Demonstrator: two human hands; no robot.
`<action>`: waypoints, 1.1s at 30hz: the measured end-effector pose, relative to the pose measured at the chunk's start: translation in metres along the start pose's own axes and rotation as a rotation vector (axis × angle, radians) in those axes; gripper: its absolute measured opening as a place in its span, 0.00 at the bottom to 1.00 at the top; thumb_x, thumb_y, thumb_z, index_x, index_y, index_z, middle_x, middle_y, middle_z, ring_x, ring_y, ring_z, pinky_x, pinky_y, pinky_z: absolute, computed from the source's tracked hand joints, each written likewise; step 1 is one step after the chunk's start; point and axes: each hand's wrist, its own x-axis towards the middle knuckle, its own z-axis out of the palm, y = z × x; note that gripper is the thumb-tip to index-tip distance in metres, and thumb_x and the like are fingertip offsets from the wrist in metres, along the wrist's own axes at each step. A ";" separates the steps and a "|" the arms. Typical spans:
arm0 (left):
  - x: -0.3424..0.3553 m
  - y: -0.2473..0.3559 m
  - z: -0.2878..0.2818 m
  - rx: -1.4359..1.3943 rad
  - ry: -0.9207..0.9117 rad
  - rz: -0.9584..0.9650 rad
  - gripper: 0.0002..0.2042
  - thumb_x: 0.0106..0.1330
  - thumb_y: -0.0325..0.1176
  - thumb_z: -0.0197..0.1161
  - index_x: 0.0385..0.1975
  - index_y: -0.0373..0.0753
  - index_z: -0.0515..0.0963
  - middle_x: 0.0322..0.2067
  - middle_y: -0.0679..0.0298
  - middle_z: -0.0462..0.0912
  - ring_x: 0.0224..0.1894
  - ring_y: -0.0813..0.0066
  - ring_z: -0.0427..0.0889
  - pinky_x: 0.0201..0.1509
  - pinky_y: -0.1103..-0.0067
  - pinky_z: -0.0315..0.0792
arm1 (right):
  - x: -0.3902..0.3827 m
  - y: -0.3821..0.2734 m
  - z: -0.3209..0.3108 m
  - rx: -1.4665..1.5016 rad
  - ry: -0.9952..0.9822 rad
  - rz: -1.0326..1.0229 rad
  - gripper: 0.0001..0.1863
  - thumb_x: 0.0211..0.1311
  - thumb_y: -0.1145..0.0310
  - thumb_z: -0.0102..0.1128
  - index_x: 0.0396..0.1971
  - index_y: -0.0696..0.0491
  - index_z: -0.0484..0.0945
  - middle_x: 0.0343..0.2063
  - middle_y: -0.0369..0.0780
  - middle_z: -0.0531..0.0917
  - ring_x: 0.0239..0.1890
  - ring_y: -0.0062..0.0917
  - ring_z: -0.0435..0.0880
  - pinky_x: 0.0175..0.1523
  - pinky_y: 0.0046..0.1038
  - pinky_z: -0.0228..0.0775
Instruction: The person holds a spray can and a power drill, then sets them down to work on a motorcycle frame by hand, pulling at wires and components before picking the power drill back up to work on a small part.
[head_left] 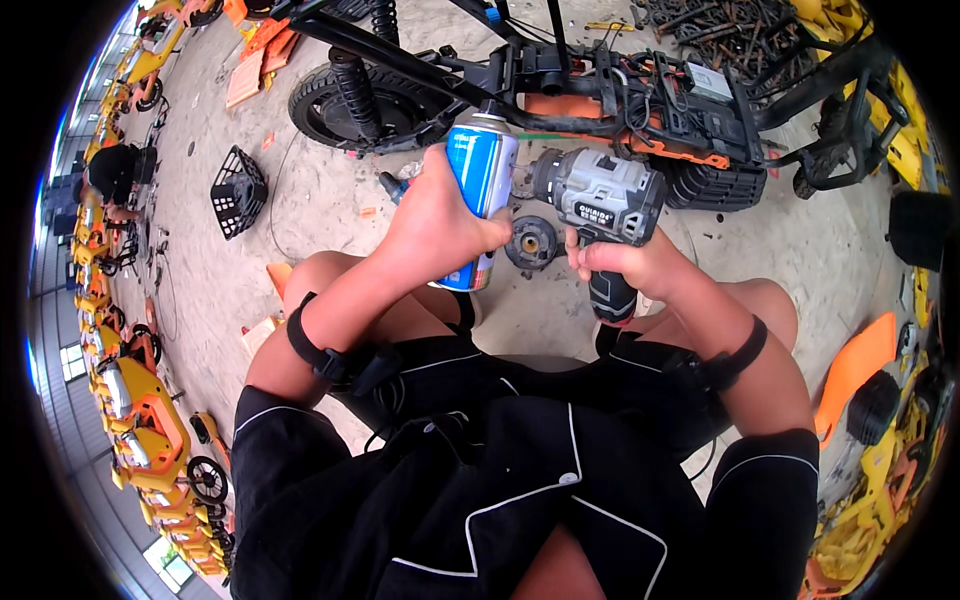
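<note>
black shirt cloth (400, 530) with white piping is seen nearest the camera; beyond it, a blue-and-white spray can (484, 165) is held by the left hand (430, 225), fingers and thumb being wrapped around its body; a grey-and-black power drill (605, 195) is held by the right hand (628, 262), which is closed about the handle; the can's long axis is directed away from the body, its nozzle end leaning slightly right and its base turned toward the knees; the drill's barrel is laid crosswise to it, the chuck (547, 178) pointed left at the can's side, with a narrow gap seen between; whether a bit is fitted cannot be told; the stripped vehicle frame (400, 66) is set ahead of both hands, its rear tyre (310, 105) nearer the left one; part of the frame is overlapped in view by the can's top, but contact cannot be told; on the floor between the hands, a round hub part (532, 243) is seen
</note>
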 end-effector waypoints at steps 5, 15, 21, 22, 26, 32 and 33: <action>-0.007 0.014 -0.005 0.031 -0.048 -0.059 0.38 0.51 0.35 0.73 0.59 0.24 0.59 0.46 0.44 0.79 0.46 0.59 0.85 0.50 0.68 0.80 | -0.001 0.002 -0.020 -0.500 0.071 -0.216 0.25 0.53 0.73 0.69 0.53 0.59 0.79 0.43 0.41 0.87 0.46 0.24 0.84 0.55 0.29 0.75; -0.010 0.009 -0.002 0.035 0.007 -0.040 0.40 0.51 0.34 0.74 0.59 0.24 0.58 0.45 0.44 0.79 0.46 0.58 0.85 0.50 0.67 0.80 | -0.004 0.006 0.018 0.504 -0.021 0.201 0.12 0.49 0.76 0.59 0.36 0.59 0.79 0.29 0.43 0.83 0.27 0.27 0.82 0.38 0.28 0.74; -0.011 0.003 -0.002 0.027 -0.006 -0.057 0.38 0.51 0.34 0.74 0.58 0.24 0.59 0.44 0.45 0.80 0.45 0.59 0.85 0.49 0.68 0.80 | 0.000 0.004 0.011 0.203 -0.026 0.095 0.13 0.52 0.76 0.60 0.39 0.58 0.79 0.29 0.40 0.83 0.27 0.24 0.81 0.39 0.30 0.75; -0.014 0.005 -0.003 0.012 -0.019 -0.060 0.38 0.51 0.34 0.74 0.57 0.24 0.60 0.44 0.45 0.80 0.44 0.59 0.85 0.49 0.68 0.80 | -0.002 0.000 0.007 0.100 -0.023 0.068 0.14 0.53 0.76 0.61 0.41 0.58 0.79 0.30 0.40 0.83 0.28 0.23 0.82 0.40 0.30 0.75; -0.024 0.013 -0.006 0.045 -0.075 -0.093 0.36 0.51 0.34 0.73 0.56 0.23 0.61 0.43 0.46 0.79 0.44 0.60 0.85 0.48 0.69 0.80 | -0.002 0.007 -0.020 -0.526 0.004 -0.267 0.22 0.49 0.71 0.72 0.46 0.57 0.79 0.36 0.40 0.85 0.39 0.29 0.85 0.48 0.31 0.76; -0.034 -0.007 -0.004 0.013 -0.110 -0.053 0.38 0.49 0.38 0.75 0.52 0.21 0.60 0.41 0.40 0.80 0.44 0.48 0.85 0.48 0.65 0.79 | 0.006 0.001 -0.018 -0.819 -0.059 -0.401 0.24 0.34 0.67 0.77 0.37 0.53 0.80 0.30 0.45 0.83 0.35 0.49 0.80 0.37 0.38 0.75; -0.036 -0.009 -0.005 0.001 -0.119 -0.057 0.38 0.49 0.38 0.75 0.52 0.21 0.60 0.41 0.40 0.80 0.44 0.48 0.85 0.48 0.65 0.79 | 0.006 -0.001 -0.019 -0.880 -0.071 -0.415 0.24 0.33 0.67 0.77 0.37 0.53 0.80 0.30 0.44 0.82 0.34 0.49 0.80 0.37 0.38 0.75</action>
